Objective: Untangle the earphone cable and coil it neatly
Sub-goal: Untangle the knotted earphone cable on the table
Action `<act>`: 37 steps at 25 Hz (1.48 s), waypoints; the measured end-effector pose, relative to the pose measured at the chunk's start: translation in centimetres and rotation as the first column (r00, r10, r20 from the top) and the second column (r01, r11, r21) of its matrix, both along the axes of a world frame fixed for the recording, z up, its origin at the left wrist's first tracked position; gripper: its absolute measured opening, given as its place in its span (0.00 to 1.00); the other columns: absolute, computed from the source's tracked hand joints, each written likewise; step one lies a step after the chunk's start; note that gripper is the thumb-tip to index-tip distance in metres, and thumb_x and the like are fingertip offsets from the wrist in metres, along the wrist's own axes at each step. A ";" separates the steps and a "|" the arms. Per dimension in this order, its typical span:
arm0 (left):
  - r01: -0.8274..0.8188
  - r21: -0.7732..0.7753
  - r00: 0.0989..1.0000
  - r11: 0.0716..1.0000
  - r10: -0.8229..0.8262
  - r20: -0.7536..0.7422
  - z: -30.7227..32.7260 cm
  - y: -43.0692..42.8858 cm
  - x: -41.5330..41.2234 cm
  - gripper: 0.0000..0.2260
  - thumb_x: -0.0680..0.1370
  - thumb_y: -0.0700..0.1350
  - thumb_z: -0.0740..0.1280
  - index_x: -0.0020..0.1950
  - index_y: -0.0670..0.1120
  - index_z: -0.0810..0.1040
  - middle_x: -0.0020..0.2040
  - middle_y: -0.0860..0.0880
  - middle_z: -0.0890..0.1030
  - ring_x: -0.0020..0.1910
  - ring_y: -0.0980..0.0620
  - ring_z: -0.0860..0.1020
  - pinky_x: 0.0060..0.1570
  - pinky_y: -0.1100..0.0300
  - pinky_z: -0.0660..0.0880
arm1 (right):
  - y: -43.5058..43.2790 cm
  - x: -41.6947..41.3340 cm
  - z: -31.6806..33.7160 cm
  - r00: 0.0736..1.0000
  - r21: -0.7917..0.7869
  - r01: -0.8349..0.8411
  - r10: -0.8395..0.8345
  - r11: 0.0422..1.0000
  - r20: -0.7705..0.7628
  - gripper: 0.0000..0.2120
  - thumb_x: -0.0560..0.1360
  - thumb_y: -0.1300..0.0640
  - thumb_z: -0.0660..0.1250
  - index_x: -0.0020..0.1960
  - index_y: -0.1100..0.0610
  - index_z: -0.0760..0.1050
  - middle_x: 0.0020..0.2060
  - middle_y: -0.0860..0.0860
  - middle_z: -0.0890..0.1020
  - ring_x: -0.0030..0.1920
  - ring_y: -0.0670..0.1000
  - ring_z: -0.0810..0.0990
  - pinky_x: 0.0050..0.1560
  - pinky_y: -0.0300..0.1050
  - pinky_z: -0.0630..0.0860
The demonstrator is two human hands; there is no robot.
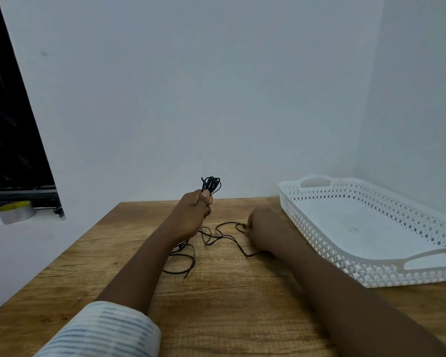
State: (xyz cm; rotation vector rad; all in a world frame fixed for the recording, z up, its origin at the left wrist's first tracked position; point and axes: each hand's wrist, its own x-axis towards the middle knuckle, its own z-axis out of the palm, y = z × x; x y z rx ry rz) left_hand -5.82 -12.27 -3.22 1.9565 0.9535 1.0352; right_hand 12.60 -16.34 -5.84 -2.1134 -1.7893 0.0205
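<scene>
A thin black earphone cable [218, 237] lies in loose loops on the wooden table [216, 305]. My left hand [195, 211] is raised above the table and grips a bunch of folded cable loops that stick up out of the fist. From that hand the cable hangs down and trails over the table toward my right hand [262, 229]. That hand rests on the table and pinches a strand near its fingertips. More loops of cable lie under and beside my left forearm.
A white perforated plastic tray [319, 249] with handle slots stands at the right, close to my right arm. Walls close the table at the back and right. On a sill at the far left sits a roll of tape [16, 212] below a dark window.
</scene>
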 end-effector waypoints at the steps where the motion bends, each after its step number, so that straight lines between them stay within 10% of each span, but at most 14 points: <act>1: -0.002 0.002 1.000 1.000 0.002 0.005 0.0 0.0 0.1 0.17 0.85 0.51 0.50 0.41 0.47 0.68 0.31 0.52 0.65 0.29 0.55 0.61 0.33 0.58 0.61 | -0.1 0.3 0.3 1.000 -0.017 0.000 0.001 1.000 0.020 0.07 0.76 0.59 0.66 0.52 0.59 0.80 0.51 0.55 0.82 0.50 0.54 0.81 0.51 0.48 0.80; 5: 0.006 -0.009 1.000 1.000 -0.006 0.011 -0.3 0.3 0.3 0.17 0.85 0.52 0.50 0.41 0.48 0.69 0.31 0.52 0.66 0.30 0.54 0.61 0.32 0.57 0.59 | -1.5 1.5 3.8 0.950 0.035 -0.144 0.148 0.989 -0.275 0.06 0.78 0.64 0.61 0.46 0.61 0.76 0.44 0.57 0.82 0.40 0.51 0.77 0.38 0.44 0.74; 7: 0.007 -0.010 1.000 1.000 -0.007 0.007 -0.6 0.3 0.6 0.17 0.85 0.52 0.50 0.41 0.48 0.70 0.31 0.52 0.66 0.30 0.53 0.60 0.31 0.57 0.59 | -2.6 1.7 6.1 0.538 0.118 -0.258 0.244 0.959 -0.807 0.07 0.80 0.65 0.59 0.47 0.59 0.75 0.35 0.52 0.76 0.31 0.46 0.71 0.30 0.38 0.69; 9: -0.002 -0.007 1.000 1.000 0.002 0.012 -0.8 -0.1 1.2 0.17 0.85 0.51 0.49 0.41 0.48 0.70 0.32 0.51 0.66 0.29 0.53 0.60 0.31 0.57 0.59 | -3.4 1.7 7.3 0.011 0.148 -0.337 0.161 0.930 -0.987 0.07 0.81 0.64 0.57 0.47 0.58 0.72 0.32 0.49 0.73 0.29 0.44 0.69 0.26 0.33 0.69; 10: -0.004 -0.022 0.999 1.000 0.005 0.041 -0.9 -0.4 1.6 0.17 0.85 0.50 0.50 0.42 0.48 0.70 0.32 0.51 0.67 0.29 0.53 0.61 0.31 0.57 0.60 | -3.7 1.7 7.3 -0.061 0.125 -0.386 0.110 0.914 -0.992 0.07 0.82 0.63 0.56 0.46 0.58 0.71 0.32 0.49 0.73 0.29 0.43 0.69 0.26 0.33 0.70; 13: 0.034 -0.159 0.979 0.987 -0.001 0.206 -0.7 -1.1 2.7 0.15 0.85 0.48 0.50 0.43 0.46 0.70 0.31 0.51 0.67 0.29 0.53 0.64 0.33 0.58 0.64 | -3.8 1.7 7.0 0.120 0.042 -0.507 0.118 0.861 -0.986 0.09 0.83 0.61 0.55 0.46 0.58 0.71 0.36 0.50 0.76 0.33 0.45 0.73 0.32 0.35 0.74; 18: 0.172 -0.321 0.896 0.931 -0.013 0.444 0.2 -1.9 3.0 0.14 0.86 0.46 0.50 0.44 0.45 0.68 0.30 0.51 0.65 0.27 0.54 0.64 0.32 0.59 0.63 | -3.4 1.9 6.5 -0.074 0.136 -0.497 0.115 0.857 -0.991 0.08 0.83 0.62 0.53 0.48 0.56 0.69 0.35 0.49 0.75 0.31 0.44 0.73 0.31 0.36 0.74; 21: 0.135 -0.268 0.929 0.954 -0.027 0.370 -0.3 -1.8 3.3 0.14 0.86 0.48 0.51 0.44 0.45 0.69 0.31 0.50 0.66 0.29 0.53 0.65 0.34 0.58 0.65 | -3.2 1.4 5.9 0.164 0.125 -0.472 0.226 0.873 -0.960 0.09 0.83 0.61 0.54 0.48 0.56 0.71 0.38 0.50 0.75 0.34 0.46 0.74 0.37 0.39 0.74; 31: 0.301 -0.200 0.892 0.932 -0.202 0.404 -0.3 -2.2 3.0 0.14 0.85 0.48 0.50 0.45 0.44 0.69 0.31 0.51 0.67 0.30 0.54 0.66 0.38 0.58 0.68 | -2.2 1.3 5.2 -0.191 0.244 -0.272 0.196 0.931 -0.962 0.07 0.83 0.63 0.54 0.51 0.56 0.70 0.29 0.48 0.70 0.27 0.44 0.69 0.27 0.34 0.70; 37: 0.621 -0.271 0.784 0.736 -0.583 0.212 1.3 -3.1 1.5 0.13 0.83 0.51 0.54 0.45 0.45 0.70 0.34 0.52 0.66 0.34 0.54 0.65 0.39 0.61 0.66 | -3.0 1.1 4.7 -0.252 0.208 -0.557 0.075 0.804 -0.965 0.15 0.71 0.66 0.57 0.37 0.67 0.82 0.23 0.44 0.68 0.20 0.41 0.66 0.22 0.30 0.65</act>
